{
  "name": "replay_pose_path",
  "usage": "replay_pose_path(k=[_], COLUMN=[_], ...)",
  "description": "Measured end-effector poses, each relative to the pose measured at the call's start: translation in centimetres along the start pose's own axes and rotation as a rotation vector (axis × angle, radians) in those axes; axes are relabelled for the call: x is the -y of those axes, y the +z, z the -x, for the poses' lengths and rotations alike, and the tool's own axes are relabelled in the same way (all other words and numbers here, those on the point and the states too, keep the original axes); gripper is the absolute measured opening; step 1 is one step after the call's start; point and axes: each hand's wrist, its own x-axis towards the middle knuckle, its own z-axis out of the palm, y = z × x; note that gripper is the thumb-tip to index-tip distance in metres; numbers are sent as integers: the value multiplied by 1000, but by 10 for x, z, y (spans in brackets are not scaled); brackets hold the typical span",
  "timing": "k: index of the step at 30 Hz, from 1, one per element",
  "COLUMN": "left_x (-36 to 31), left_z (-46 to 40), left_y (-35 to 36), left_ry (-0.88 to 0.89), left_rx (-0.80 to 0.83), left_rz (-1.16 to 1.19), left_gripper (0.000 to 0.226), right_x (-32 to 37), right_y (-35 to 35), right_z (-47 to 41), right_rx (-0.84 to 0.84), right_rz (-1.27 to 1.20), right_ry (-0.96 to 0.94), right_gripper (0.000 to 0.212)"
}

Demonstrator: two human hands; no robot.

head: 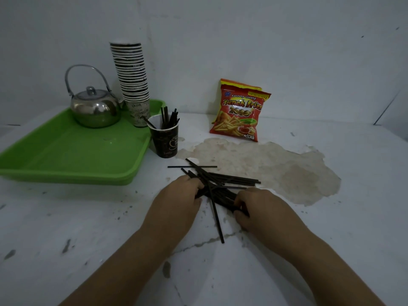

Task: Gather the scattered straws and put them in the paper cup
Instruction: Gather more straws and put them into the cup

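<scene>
Both hands are down on the white surface [88, 217] at lower centre of the frame, one at either end of a loose heap of black straws [223, 184]. The left hand [176, 199] has its fingers curled in against the left end of the heap, touching the straws. The right hand [260, 208] is on the right end, fingertips tucked around several straws there; how firmly either hand is clamped, I cannot tell. The heap is crossed and untidy: one straw [216, 215] sticks out toward the bottom of the frame between the two hands, and another [192, 166] lies flat and alone just above the heap.

Above the heap, near centre, stands the dark paper cup [165, 140], upright, with a handful of straws already poking out of its mouth. It sits just beside the right edge of a green tray [66, 155] at left. On the tray are a shiny metal kettle [95, 107] and a tall stack of cups [132, 80]. At upper right of centre, a red snack bag [240, 113] leans against the wall, above a patch of bare, peeled surface [265, 166].
</scene>
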Motion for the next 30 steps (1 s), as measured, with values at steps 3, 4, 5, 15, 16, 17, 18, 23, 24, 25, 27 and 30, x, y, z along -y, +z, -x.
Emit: replay_pose_path(k=[3, 4, 5, 15, 16, 17, 18, 23, 24, 25, 27, 30], left_x=[1, 0, -1, 0, 1, 1, 1, 0, 0, 1, 2, 2], left_z=[-1, -1, -1, -2, -1, -1, -1, -6, -6, -6, -6, -4], left_y=[-3, -5, -6, -5, -4, -4, -4, -7, -6, -5, -3, -4], left_ry=[-65, -81, -91, -89, -82, -83, -86, -116, -117, -120, -124, -118], left_rx=[23, 35, 44, 78, 80, 81, 83, 147, 155, 156, 144, 112], left_rz=[-24, -27, -29, -127, -138, -144, -148, -158, -163, -168, -169, -159], left_gripper=[21, 21, 22, 21, 21, 22, 23, 26, 25, 24, 24, 24], right_x=[0, 0, 0, -1, -2, -3, -4, -7, -7, -6, -4, -1], right_y=[1, 1, 1, 0, -1, -1, -2, -9, -10, -11, -13, -16], right_z=[0, 0, -1, -2, -2, -2, -1, 1, 1, 0, 0, 1], right_rx=[-22, -24, -23, -48, -61, -82, -105, -145, -140, -138, -140, -140], right_rz=[-28, -30, -32, -49, -55, -73, -100, -204, -216, -231, -274, -384], right_ry=[18, 19, 19, 56, 66, 75, 84, 105, 107, 105, 102, 112], right_gripper=[19, 19, 19, 23, 23, 22, 21, 15, 14, 13, 13, 16])
